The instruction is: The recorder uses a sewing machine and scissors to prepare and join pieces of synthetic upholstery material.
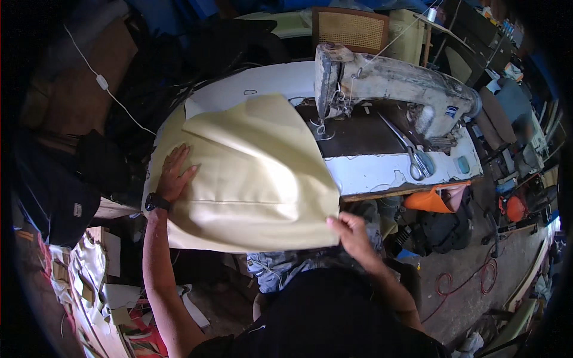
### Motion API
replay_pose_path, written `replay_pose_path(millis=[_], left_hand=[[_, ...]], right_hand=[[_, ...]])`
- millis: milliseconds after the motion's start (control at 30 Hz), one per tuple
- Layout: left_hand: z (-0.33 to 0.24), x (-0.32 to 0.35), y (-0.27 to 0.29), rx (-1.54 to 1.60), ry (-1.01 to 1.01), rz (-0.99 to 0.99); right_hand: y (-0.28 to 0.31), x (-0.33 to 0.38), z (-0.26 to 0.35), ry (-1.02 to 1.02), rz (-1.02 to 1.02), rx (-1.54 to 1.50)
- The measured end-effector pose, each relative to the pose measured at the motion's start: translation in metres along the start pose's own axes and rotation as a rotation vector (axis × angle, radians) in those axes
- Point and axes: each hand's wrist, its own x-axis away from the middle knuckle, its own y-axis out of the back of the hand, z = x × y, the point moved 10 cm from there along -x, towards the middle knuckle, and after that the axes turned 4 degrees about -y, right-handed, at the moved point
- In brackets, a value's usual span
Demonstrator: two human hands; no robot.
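Note:
A large cream vinyl-like sheet (239,179) with a seam across it lies over the left part of the white sewing table (376,173). Its front edge hangs toward my lap, and a raised fold runs through its middle. My left hand (174,172), with a dark watch on the wrist, rests flat on the sheet's left side, fingers spread. At the near right corner, my right hand (352,234) pinches the sheet's edge between thumb and fingers. Beyond the sheet's right edge stands a worn industrial sewing machine (400,80), its needle area apart from the cream material.
Scissors (416,164) lie on the table right of the sheet, beside a small blue-green block (463,164). An orange piece (431,201) hangs under the table edge. A red cord (465,280) curls on the floor. Fabric scraps (89,274) are piled at the left.

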Motion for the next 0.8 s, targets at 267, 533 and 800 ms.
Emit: replay_pose_path(millis=[267, 533, 800], left_hand=[[0.006, 0.02, 0.015, 0.033, 0.029, 0.012], [-0.001, 0.046, 0.026, -0.017, 0.131, 0.02], [-0.09, 0.089, 0.099, -0.195, 0.237, 0.164]], right_hand=[[-0.019, -0.014, -0.028, -0.068, 0.09, -0.056], [-0.033, -0.014, 0.01, 0.107, 0.056, 0.001], [-0.058, -0.031, 0.154, 0.415, 0.129, 0.316]])
